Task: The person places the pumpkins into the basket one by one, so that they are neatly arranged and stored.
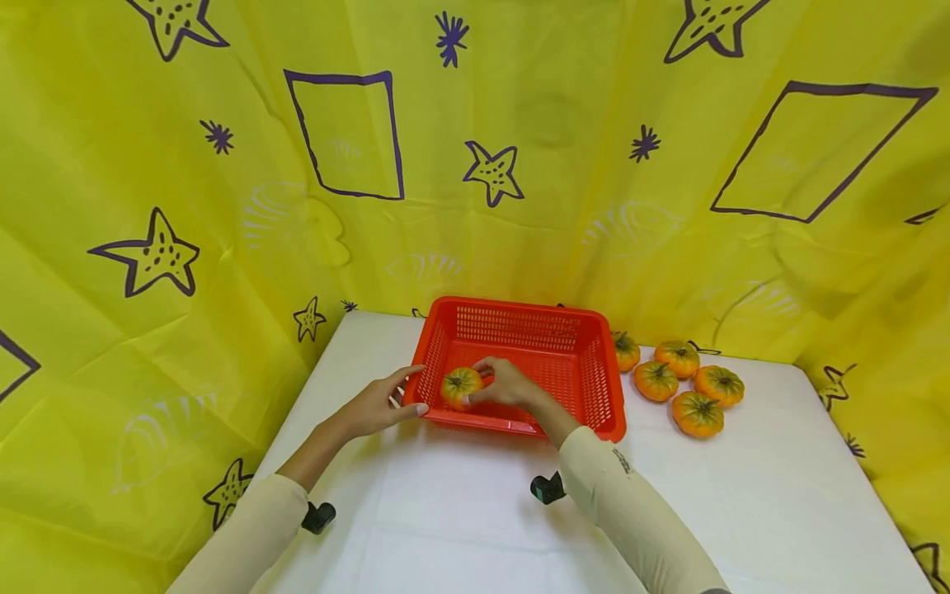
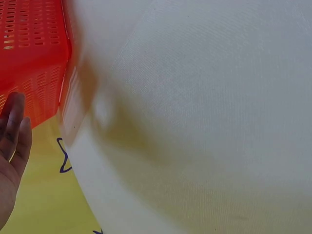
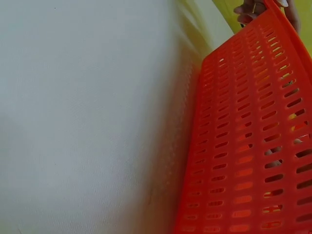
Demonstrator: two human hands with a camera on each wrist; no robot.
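Note:
A red plastic basket (image 1: 519,305) with slotted walls stands on the white table (image 1: 445,511). My left hand (image 1: 374,406) holds its front left corner, thumb at the front rim and fingers along the left side. In the left wrist view those fingers (image 2: 18,129) lie against the outer wall. My right hand (image 1: 507,384) reaches over the front rim and grips a small orange pumpkin (image 1: 458,385) with yellow-green streaks, inside the basket near that corner. The right wrist view shows mostly the slotted basket wall (image 3: 239,131), with the right hand largely hidden behind it.
Several more small pumpkins (image 1: 656,381) lie grouped right of the basket. Yellow patterned cloth (image 1: 475,107) hangs behind the table and at both sides. Black devices (image 1: 547,488) sit below both forearms.

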